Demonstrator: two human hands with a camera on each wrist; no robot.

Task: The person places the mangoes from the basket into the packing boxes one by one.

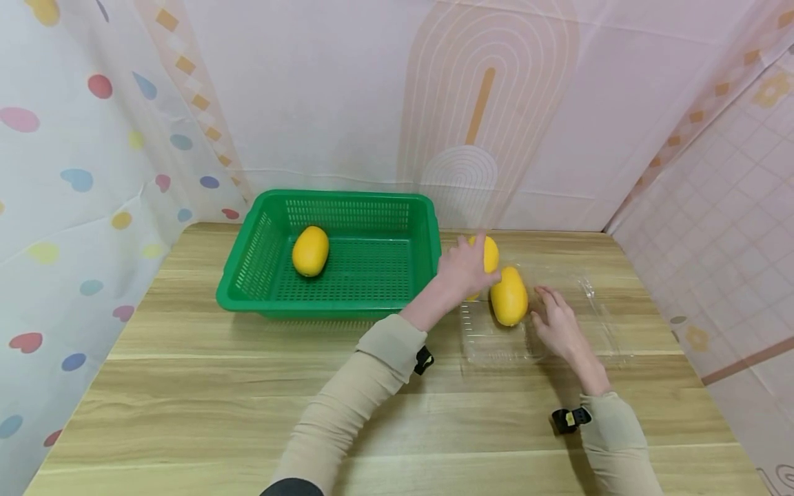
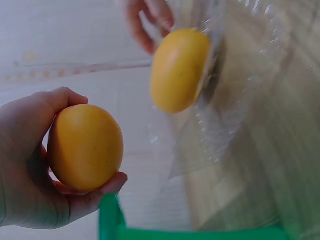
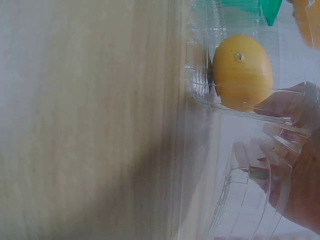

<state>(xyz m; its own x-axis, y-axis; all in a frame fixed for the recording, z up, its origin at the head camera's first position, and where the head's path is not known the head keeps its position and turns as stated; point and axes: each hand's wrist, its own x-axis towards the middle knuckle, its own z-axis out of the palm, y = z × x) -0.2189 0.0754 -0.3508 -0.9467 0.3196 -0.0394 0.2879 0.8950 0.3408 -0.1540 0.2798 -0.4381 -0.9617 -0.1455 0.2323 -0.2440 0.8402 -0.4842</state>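
Observation:
My left hand [image 1: 464, 269] grips a yellow mango [image 2: 86, 147], thumb and fingers on opposite sides of it, just right of a green basket. Beside it, a second mango [image 1: 509, 297] lies in one half of a hinged clear plastic box [image 1: 490, 348]. In the right wrist view that mango [image 3: 242, 72] shows its stem end through the plastic. At the middle edge of the box, my right hand [image 1: 560, 328] holds the plastic wall, the thumb close to the mango. Some of its fingers [image 3: 250, 155] appear through the clear plastic.
The green basket [image 1: 329, 311] stands at the back left with one mango [image 1: 310, 251] in its left part. The other half of the plastic box [image 1: 586, 303] spreads to the right on the wooden table [image 1: 205, 406]. A patterned cloth [image 1: 347, 103] hangs behind.

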